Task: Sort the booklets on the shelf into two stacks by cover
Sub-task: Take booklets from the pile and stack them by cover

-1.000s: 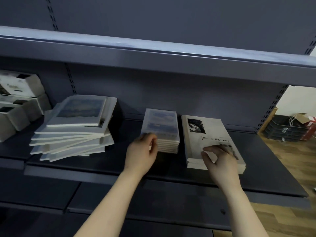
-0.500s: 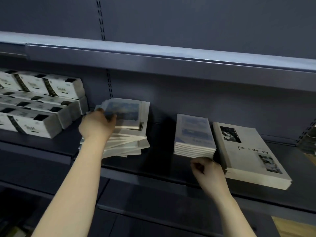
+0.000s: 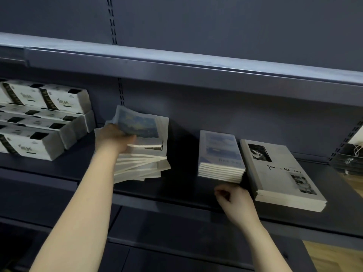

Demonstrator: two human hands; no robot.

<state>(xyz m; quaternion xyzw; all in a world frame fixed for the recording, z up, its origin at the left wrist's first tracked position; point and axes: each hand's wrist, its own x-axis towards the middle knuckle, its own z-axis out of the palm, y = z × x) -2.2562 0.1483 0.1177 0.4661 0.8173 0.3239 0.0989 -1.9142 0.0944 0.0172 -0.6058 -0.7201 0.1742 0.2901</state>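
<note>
On the dark shelf point(image 3: 186, 191) a messy pile of booklets point(image 3: 143, 165) lies at the left. My left hand point(image 3: 115, 139) grips the top booklet with the blue painted cover point(image 3: 140, 125) and tilts its left edge up off the pile. In the middle stands a neat stack of blue-cover booklets point(image 3: 221, 154). Right of it lies a stack of larger white booklets with black photos point(image 3: 280, 169). My right hand point(image 3: 234, 201) rests on the shelf just in front of the blue stack, fingers curled with nothing in them.
Stacked white boxes with black bands point(image 3: 39, 122) fill the far left of the shelf. An upper shelf edge point(image 3: 196, 63) overhangs the booklets. A dark tray point(image 3: 347, 161) sits beyond the shelf's right end, above a wooden floor point(image 3: 332, 256).
My left hand left the middle stack, reached the left pile, and now lifts its top booklet. My right hand came off the white stack and settled in front of the blue stack.
</note>
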